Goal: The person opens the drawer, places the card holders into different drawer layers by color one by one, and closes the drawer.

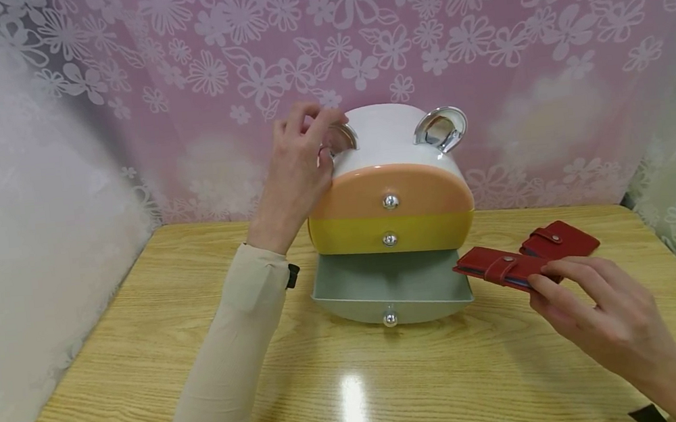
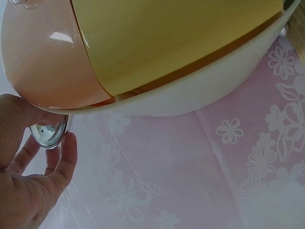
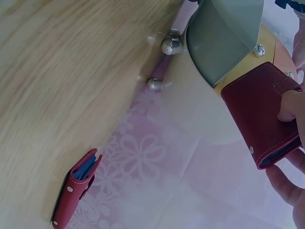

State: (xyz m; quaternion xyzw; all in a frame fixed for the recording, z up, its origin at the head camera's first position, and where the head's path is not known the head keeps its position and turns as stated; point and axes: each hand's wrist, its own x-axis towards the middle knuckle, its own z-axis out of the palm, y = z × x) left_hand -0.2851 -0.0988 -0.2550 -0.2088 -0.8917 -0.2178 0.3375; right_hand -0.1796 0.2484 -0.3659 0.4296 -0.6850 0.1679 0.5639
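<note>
A small rounded white drawer box [image 1: 381,132] with silver ears stands on the table. Its orange drawer [image 1: 343,197] and yellow drawer [image 1: 346,236] are closed, while the grey-green bottom drawer [image 1: 390,284] is pulled out. My left hand [image 1: 297,167] curls round the box's left silver ear [image 2: 46,136], thumb on one side and fingers on the other. In my right hand [image 1: 607,314], a red card wallet [image 1: 496,265] with a snap strap is pinched at its near end, held in the air to the right of the pulled-out drawer.
Another red card wallet [image 1: 567,240] lies on the wooden table [image 1: 145,365], right of the box, its dark blue inner sleeves showing in the right wrist view. A pink flowered cloth [image 1: 274,54] hangs behind the box. Pale cloth walls flank the table.
</note>
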